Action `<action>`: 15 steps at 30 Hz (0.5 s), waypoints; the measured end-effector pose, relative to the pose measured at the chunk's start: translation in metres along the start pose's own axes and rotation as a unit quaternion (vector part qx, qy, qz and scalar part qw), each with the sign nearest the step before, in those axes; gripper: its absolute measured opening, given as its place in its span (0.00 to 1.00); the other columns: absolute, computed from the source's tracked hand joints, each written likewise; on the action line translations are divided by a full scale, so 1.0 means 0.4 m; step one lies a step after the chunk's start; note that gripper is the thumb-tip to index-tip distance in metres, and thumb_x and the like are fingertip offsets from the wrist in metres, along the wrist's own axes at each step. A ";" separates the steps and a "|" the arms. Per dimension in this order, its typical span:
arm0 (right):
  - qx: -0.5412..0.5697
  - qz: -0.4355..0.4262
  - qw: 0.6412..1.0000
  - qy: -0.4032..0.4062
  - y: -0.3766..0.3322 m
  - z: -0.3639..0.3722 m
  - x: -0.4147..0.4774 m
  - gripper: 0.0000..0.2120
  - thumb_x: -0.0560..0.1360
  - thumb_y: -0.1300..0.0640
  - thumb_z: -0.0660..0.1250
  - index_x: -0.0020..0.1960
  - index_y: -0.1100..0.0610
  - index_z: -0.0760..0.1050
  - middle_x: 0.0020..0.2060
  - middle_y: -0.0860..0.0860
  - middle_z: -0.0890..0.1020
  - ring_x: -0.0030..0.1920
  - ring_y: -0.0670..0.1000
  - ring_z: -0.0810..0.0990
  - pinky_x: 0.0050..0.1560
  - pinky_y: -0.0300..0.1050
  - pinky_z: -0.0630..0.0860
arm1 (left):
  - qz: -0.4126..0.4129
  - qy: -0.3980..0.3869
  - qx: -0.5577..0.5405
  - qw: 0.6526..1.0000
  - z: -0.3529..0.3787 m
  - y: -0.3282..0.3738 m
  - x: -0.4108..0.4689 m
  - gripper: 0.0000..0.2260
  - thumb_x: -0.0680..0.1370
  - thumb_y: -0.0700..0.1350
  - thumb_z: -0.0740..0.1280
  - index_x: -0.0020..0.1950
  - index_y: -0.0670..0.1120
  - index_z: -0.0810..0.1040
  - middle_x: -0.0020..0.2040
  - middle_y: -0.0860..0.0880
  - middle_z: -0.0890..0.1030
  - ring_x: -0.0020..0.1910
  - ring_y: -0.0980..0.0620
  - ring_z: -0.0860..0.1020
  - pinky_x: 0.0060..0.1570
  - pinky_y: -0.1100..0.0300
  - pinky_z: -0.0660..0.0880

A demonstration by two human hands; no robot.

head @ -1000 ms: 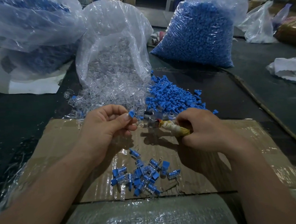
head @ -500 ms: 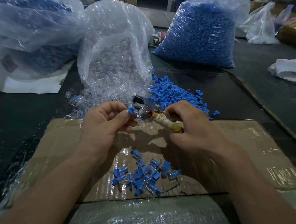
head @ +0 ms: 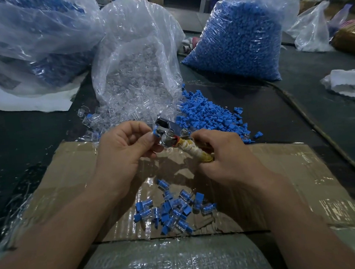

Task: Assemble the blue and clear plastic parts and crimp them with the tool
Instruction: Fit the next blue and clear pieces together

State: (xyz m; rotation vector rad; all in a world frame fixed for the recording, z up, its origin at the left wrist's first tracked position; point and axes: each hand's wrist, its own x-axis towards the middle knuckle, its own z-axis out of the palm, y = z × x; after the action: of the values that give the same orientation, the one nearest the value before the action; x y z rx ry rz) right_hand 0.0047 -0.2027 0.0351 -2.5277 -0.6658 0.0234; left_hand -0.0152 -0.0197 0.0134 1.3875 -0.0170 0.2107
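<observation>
The left hand (head: 123,150) pinched a small blue part (head: 156,132) between thumb and curled forefinger, with the other fingers folded into the palm. The right hand (head: 222,158) was wrapped around the pale, tape-bound handle of the crimping tool (head: 170,136). The tool's shiny metal head pointed leftward and met the pinched piece right at the left fingertips. Whether the jaws had bitten down on it could not be told, nor could it be seen whether a clear piece sat on the blue one. Both hands hung above a flattened sheet of cardboard (head: 70,175) covered with glossy tape. Directly beneath the grip, on the side nearer the person, a heap of assembled blue and clear pieces (head: 173,210) lay on that cardboard. Just beyond the grip and slightly to its right, a loose pile of blue parts (head: 209,115) spread over the dark table (head: 25,128). Beyond the grip and slightly to its left, loose clear parts (head: 112,115) spilled from the mouth of a slumped bag of clear parts (head: 138,69). Farther off to the right of the tool stood a full bag of blue parts (head: 239,41). Far to the left of the pinching hand another plastic bag (head: 39,28) rested on a white sheet (head: 23,99). A thin cord (head: 319,130) ran across the table well to the right of the tool hand. Below both wrists, nearest the person, sat a rounded surface wrapped in crinkled clear film (head: 170,261).
</observation>
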 end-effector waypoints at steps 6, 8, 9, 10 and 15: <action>-0.002 0.002 1.000 0.014 0.000 0.003 -0.001 0.13 0.68 0.58 0.70 0.53 0.54 0.76 0.42 0.48 0.80 0.42 0.48 0.76 0.46 0.51 0.75 | 0.014 0.012 0.028 0.999 0.006 0.006 -0.010 0.04 0.66 0.40 0.66 0.39 0.42 0.75 0.29 0.49 0.81 0.27 0.58 0.79 0.28 0.69 0.75; -0.001 0.005 1.000 0.013 -0.002 0.004 -0.001 0.13 0.68 0.57 0.70 0.53 0.53 0.77 0.41 0.48 0.80 0.42 0.48 0.76 0.46 0.51 0.76 | 0.013 0.016 0.029 0.999 0.006 0.003 -0.011 0.02 0.68 0.38 0.66 0.39 0.42 0.75 0.29 0.49 0.81 0.27 0.58 0.79 0.28 0.69 0.75; 0.000 0.007 1.000 0.011 -0.003 0.004 0.000 0.14 0.68 0.57 0.71 0.53 0.53 0.77 0.42 0.48 0.80 0.42 0.47 0.77 0.46 0.51 0.76 | 0.012 0.020 0.030 0.999 0.006 0.002 -0.011 0.02 0.69 0.36 0.66 0.39 0.42 0.75 0.29 0.49 0.81 0.27 0.58 0.79 0.28 0.69 0.75; 0.001 0.008 1.000 0.010 -0.004 0.004 0.000 0.13 0.68 0.56 0.71 0.53 0.53 0.77 0.42 0.48 0.80 0.42 0.47 0.77 0.46 0.51 0.76 | 0.012 0.023 0.035 0.999 0.005 0.001 -0.011 0.03 0.70 0.35 0.66 0.39 0.42 0.76 0.29 0.49 0.81 0.27 0.58 0.79 0.28 0.69 0.75; -0.009 0.009 1.000 0.009 -0.008 0.003 0.000 0.12 0.68 0.56 0.70 0.51 0.54 0.77 0.40 0.48 0.80 0.41 0.47 0.76 0.44 0.50 0.76 | 0.022 0.024 0.056 0.998 0.006 0.002 -0.013 0.05 0.72 0.33 0.65 0.39 0.43 0.76 0.29 0.50 0.81 0.27 0.58 0.79 0.28 0.69 0.75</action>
State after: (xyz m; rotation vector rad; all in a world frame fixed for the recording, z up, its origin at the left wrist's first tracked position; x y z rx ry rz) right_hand 0.0030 -0.1997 0.0356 -2.5479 -0.6383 0.0018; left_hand -0.0203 -0.0226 0.0137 1.4941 0.0053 0.2848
